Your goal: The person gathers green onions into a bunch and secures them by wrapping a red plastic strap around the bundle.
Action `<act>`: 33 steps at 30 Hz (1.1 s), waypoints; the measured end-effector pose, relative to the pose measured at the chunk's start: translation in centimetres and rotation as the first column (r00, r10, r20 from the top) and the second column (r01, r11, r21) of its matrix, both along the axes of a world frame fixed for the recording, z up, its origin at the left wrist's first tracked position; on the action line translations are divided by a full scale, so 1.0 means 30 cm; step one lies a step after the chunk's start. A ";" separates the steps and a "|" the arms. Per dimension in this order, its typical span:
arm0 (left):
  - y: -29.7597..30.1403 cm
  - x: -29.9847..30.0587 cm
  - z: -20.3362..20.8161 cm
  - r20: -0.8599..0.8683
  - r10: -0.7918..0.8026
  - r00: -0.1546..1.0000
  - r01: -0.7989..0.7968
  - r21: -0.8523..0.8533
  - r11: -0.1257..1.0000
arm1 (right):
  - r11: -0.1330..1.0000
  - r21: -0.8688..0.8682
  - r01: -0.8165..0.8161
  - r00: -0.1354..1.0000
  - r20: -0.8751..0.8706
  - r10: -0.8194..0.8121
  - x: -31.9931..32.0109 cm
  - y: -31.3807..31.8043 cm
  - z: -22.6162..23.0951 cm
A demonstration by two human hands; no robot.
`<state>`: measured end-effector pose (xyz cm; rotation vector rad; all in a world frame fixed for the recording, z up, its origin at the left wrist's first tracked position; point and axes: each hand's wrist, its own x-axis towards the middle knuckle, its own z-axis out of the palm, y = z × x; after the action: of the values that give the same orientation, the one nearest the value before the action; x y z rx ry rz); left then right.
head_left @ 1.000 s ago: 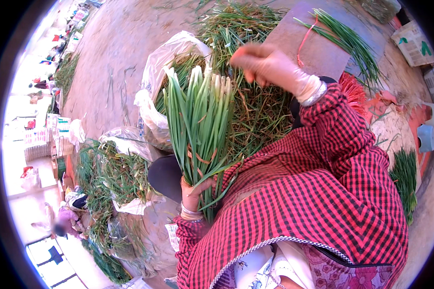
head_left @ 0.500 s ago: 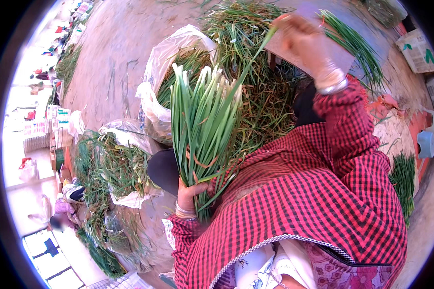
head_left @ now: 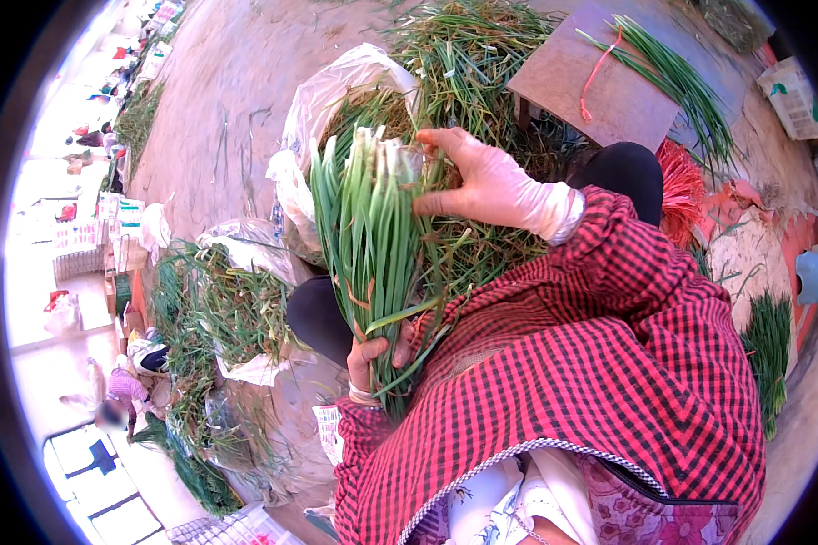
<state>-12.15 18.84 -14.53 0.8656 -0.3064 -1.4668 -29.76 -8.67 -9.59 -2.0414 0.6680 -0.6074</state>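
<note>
My left hand [head_left: 365, 361] is closed around the leafy lower part of a bunch of garlic chives [head_left: 373, 227]. The bunch stands nearly upright in front of my left knee, its pale cut ends at the top and a few leaves bent out to the right. Beside those pale ends is my right hand [head_left: 504, 186], thumb and fingers spread at the bunch's right side; nothing shows in its grip. Whether its fingertips press on the stems, I cannot tell.
A low board [head_left: 600, 82] at upper right carries a red tie [head_left: 598, 77] and more chives [head_left: 691, 91]. Loose greens [head_left: 473, 54] heap behind the bunch, next to a white plastic bag [head_left: 300, 118]. Red strands [head_left: 680, 191] lie by my right knee. Another person [head_left: 127, 386] sits far left.
My right hand has come down and left from above the board to the bunch's pale ends, no longer pulling a long leaf. The bunch has shifted slightly left at its top.
</note>
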 end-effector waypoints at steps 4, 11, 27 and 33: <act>0.009 0.000 -0.014 0.020 0.022 1.000 -0.023 0.022 0.999 | 1.000 0.003 -0.026 0.999 0.028 0.026 0.002 -0.044 -0.019; 0.001 0.014 -0.053 -0.034 -0.032 0.999 0.031 -0.028 0.999 | 0.967 -0.211 -0.141 0.972 0.156 0.176 0.029 -0.012 -0.033; -0.021 -0.018 -0.003 0.036 0.020 0.999 -0.019 -0.047 0.999 | 0.964 -0.088 -0.251 0.950 -0.213 0.228 0.047 0.003 0.107; -0.045 -0.027 -0.005 0.044 0.029 0.999 -0.027 -0.041 0.999 | 0.931 0.311 -0.192 0.975 0.170 0.144 0.038 0.031 0.025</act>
<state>-12.97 17.49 -14.69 0.8682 -0.3547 -1.4118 -28.64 -7.75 -8.85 -1.7062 0.4664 -0.5014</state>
